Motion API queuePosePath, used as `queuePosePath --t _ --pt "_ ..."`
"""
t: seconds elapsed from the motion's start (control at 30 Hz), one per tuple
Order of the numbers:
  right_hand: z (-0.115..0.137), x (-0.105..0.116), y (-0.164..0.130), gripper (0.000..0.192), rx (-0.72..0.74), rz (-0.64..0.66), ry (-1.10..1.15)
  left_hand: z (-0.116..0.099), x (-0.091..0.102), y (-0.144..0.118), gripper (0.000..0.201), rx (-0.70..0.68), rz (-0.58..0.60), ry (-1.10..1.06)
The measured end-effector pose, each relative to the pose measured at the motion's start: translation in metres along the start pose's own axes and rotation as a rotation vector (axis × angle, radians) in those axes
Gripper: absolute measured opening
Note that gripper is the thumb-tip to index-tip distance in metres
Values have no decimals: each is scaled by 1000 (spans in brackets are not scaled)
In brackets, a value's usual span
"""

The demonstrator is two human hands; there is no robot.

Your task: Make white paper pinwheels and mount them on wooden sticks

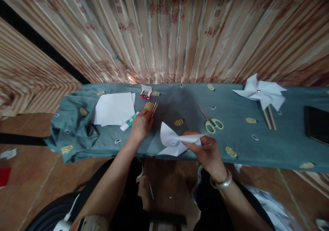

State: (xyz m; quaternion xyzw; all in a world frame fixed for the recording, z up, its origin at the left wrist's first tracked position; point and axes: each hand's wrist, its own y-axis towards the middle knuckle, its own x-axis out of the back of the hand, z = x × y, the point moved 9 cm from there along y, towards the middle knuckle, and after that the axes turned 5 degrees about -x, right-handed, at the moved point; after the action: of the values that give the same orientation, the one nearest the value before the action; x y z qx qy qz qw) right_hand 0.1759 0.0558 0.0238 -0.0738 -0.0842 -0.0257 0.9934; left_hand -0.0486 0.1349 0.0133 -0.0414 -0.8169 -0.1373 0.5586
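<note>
Striped, flowered curtains hang behind a low bench draped in a grey-green cloth (pixel 180 100) dotted with yellow oval prints. Seated at its near edge, the person reaches both bare forearms forward over their knees. Their left hand (pixel 141 124) stretches out, palm down, wrist straight, with the fingers curled over the near ends of a small bundle of sticks (pixel 151 106) lying on the cloth; whether the fingers actually pinch a stick I cannot tell, since the hand covers that end. Just left of that hand lies a glue tube (pixel 129 121) with a green band, its tip pointing away from a stack of white paper (pixel 114 109). Beyond the sticks sits a little red box of pins (pixel 145 93). The right hand (pixel 207 148), a silver bangle (pixel 221 182) on its wrist, is raised slightly above the cloth near the front edge, thumb and fingers pinched shut on the centre of a folded paper pinwheel (pixel 174 139), whose white blades fan out to the left and rest partly on the cloth. Further right, yellow-handled scissors (pixel 212 122) lie closed, blades pointing away from the person. At the far right corner a finished pinwheel (pixel 260 92) lies on two sticks, and a dark flat slab (pixel 316 123) sits near the bench's right end.
</note>
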Motion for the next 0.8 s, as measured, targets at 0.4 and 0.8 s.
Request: queuePosePath --t 0.4,0.8 --pt "0 -7 -5 14 -53 86 25 -12 3 4 27 33 92 155" --pt "9 -1 -5 12 -32 42 60 -9 10 2 27 115 -162 -536"
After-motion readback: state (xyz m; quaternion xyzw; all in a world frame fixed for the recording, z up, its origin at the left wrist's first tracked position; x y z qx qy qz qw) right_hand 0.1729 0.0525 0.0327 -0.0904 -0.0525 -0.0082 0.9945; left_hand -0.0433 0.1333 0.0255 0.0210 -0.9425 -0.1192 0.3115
